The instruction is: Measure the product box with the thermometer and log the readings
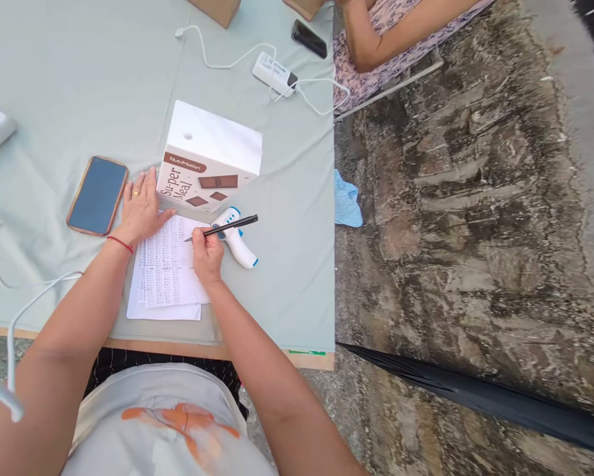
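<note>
Between the fingers of my right hand (208, 256) is a black pen (237, 223), its tip close to a sheet of handwritten paper (165, 264). Whether the tip touches the page I cannot tell. My left hand (142, 206) lies flat with fingers stretched, at the upper left edge of the sheets and beside a white and brown Super Meal box (210, 158). Just right of the pen, a white and blue infrared thermometer (240, 244) rests on the cloth, partly behind the pen. A phone (98, 196) in a brown case lies left of my left hand.
The pale green cloth (287, 284) covers the table. Farther back are a white power bank (274, 74) with a cable, a black device (309, 38) and cardboard boxes (217, 9). Another person's arm (376, 39) rests at the far right edge. A white cable (24, 307) is at left.
</note>
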The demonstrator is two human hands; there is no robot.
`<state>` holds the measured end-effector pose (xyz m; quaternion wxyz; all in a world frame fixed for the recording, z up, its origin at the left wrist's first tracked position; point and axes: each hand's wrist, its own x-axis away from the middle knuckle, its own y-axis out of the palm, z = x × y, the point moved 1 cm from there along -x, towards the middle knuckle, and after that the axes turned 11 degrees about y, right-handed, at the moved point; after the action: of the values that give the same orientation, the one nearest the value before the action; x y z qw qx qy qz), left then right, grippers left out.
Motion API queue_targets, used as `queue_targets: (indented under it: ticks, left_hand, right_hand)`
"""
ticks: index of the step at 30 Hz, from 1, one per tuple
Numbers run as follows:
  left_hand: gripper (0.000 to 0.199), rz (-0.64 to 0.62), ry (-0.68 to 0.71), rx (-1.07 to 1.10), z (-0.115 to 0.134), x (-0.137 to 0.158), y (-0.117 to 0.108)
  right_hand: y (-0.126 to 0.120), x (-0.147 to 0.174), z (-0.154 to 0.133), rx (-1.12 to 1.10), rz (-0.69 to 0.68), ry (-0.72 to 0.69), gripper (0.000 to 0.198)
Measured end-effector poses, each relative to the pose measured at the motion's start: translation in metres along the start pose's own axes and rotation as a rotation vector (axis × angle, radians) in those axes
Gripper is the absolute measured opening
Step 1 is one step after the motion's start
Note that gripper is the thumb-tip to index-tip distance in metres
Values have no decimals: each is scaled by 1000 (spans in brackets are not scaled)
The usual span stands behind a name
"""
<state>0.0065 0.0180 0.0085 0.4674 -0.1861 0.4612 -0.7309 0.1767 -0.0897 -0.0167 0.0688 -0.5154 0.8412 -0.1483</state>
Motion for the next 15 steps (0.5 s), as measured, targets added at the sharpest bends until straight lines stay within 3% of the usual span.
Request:
queue_targets:
  ticks: [15]
  left_hand:
    - [105,-32,-57,-21,10,-1,-7]
  right_hand:
    - [0,0,-1,-11,-22,26,54]
